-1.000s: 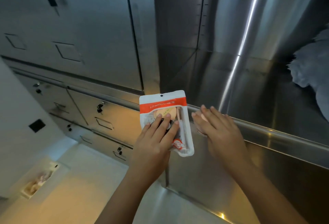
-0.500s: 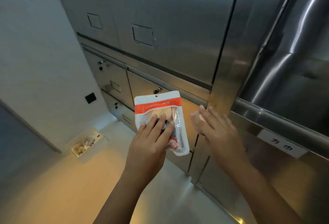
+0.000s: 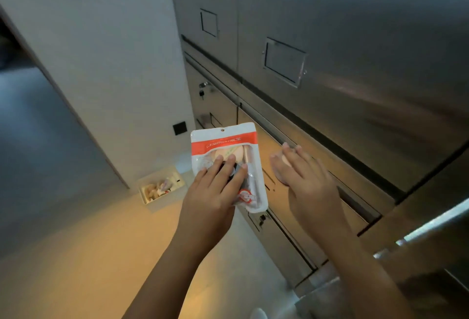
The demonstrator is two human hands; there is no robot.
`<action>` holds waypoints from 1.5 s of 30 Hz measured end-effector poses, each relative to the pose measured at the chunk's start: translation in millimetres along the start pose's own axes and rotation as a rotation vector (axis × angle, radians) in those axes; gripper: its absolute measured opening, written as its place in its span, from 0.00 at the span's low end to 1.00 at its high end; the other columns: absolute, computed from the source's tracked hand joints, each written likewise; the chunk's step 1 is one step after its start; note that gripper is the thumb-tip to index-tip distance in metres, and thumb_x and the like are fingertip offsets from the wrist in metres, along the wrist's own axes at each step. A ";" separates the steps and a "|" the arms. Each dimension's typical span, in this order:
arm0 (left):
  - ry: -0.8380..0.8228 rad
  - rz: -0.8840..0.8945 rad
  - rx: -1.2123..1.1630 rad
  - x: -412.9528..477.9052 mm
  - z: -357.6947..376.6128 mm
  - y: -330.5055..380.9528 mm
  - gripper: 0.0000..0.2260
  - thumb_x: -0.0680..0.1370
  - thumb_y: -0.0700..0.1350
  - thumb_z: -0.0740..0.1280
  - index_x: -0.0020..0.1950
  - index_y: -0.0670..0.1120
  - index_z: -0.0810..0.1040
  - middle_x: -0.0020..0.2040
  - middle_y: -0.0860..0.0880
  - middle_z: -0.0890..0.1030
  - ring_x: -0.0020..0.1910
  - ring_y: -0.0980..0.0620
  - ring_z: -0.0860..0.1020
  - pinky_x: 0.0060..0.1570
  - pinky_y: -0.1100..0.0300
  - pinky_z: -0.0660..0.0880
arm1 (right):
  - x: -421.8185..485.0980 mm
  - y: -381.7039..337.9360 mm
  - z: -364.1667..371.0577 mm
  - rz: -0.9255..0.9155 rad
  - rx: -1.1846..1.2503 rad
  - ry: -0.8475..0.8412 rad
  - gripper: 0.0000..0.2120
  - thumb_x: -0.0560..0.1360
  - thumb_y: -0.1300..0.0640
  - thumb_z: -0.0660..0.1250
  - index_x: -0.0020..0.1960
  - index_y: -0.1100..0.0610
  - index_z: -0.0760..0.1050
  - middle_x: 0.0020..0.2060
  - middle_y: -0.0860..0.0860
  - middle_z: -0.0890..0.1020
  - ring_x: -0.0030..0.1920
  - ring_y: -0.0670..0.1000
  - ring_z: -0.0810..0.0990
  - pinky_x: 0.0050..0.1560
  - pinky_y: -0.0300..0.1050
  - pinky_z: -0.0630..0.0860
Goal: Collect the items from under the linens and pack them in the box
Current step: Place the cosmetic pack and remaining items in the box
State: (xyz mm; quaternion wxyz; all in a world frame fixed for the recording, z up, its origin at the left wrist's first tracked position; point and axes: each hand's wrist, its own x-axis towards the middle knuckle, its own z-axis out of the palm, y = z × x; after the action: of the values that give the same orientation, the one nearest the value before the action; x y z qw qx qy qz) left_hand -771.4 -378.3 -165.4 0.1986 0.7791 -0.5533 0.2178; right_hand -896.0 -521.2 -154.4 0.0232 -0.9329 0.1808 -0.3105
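head | left hand grips the white-and-orange packet, fingers spread over its front, held up mid-scene | right hand just right of it, fingers nearly straight, cups pale round item, thumb hidden | white box on floor, far left, items inside | steel cabinet right
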 end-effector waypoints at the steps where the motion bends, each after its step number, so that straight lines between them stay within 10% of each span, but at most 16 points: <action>1: 0.001 -0.014 0.012 9.0 3.7 -5.3 0.29 0.62 0.39 0.79 0.61 0.40 0.77 0.61 0.40 0.77 0.61 0.37 0.74 0.57 0.41 0.65 | 14.0 4.8 5.9 -0.009 0.017 0.007 0.30 0.61 0.72 0.75 0.62 0.61 0.76 0.60 0.62 0.77 0.60 0.65 0.75 0.52 0.68 0.75; 16: -0.023 -0.304 0.165 48.4 25.3 -123.6 0.27 0.61 0.40 0.79 0.59 0.39 0.79 0.59 0.40 0.79 0.59 0.37 0.76 0.51 0.38 0.74 | 154.0 -21.7 119.3 -0.220 0.200 -0.062 0.28 0.62 0.73 0.75 0.61 0.61 0.77 0.59 0.62 0.78 0.60 0.66 0.75 0.55 0.67 0.72; 45: -0.013 -0.333 0.171 14.0 -21.2 -445.4 0.31 0.59 0.41 0.81 0.61 0.41 0.78 0.61 0.41 0.78 0.60 0.38 0.75 0.54 0.40 0.72 | 325.2 -256.2 275.8 -0.282 0.173 -0.096 0.33 0.56 0.77 0.74 0.59 0.61 0.78 0.59 0.61 0.78 0.59 0.66 0.76 0.52 0.67 0.72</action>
State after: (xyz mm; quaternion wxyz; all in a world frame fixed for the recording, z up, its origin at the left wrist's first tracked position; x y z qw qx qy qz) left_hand -347.3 -239.9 -170.6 0.1617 0.8751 -0.3977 0.2232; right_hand -410.0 -415.5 -151.2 0.0683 -0.9572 0.0195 -0.2804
